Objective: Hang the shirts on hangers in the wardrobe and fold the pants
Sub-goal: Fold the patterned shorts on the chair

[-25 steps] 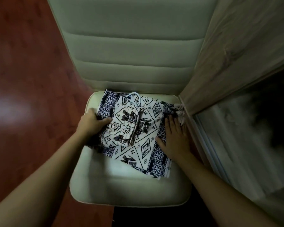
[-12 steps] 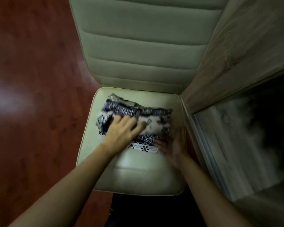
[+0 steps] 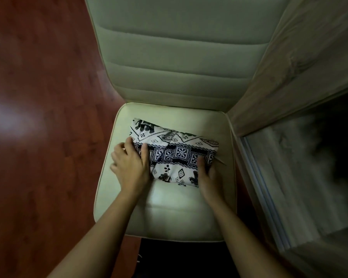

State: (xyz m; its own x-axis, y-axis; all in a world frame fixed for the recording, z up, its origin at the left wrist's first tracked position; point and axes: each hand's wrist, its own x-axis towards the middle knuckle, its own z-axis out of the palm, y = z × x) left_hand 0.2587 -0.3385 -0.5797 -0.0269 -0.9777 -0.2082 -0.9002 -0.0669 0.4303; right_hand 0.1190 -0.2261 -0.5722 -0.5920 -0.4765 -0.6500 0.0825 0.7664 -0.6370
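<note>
- the floor is reddish-brown wood, takes up the whole left side, with a soft glare patch on it
- cream padded chair in the middle, ribbed backrest up top and the seat below, seen from straight above
- the wardrobe side is a grey wood-grain panel right up against the chair's right edge, its lower part dark and blurry
- the pants lie folded into a compact bundle on the seat, nearer the backrest, white with navy bands and elephant prints
- left hand is at the left end of the bundle, thumb lying on top of the fabric and fingers curled down along the edge, so it's gripping that end
- right hand does the same at the near right corner, thumb on top, fingers wrapped round the side
- a thin pale strip pokes out just past the right end, can't tell what it is
</note>
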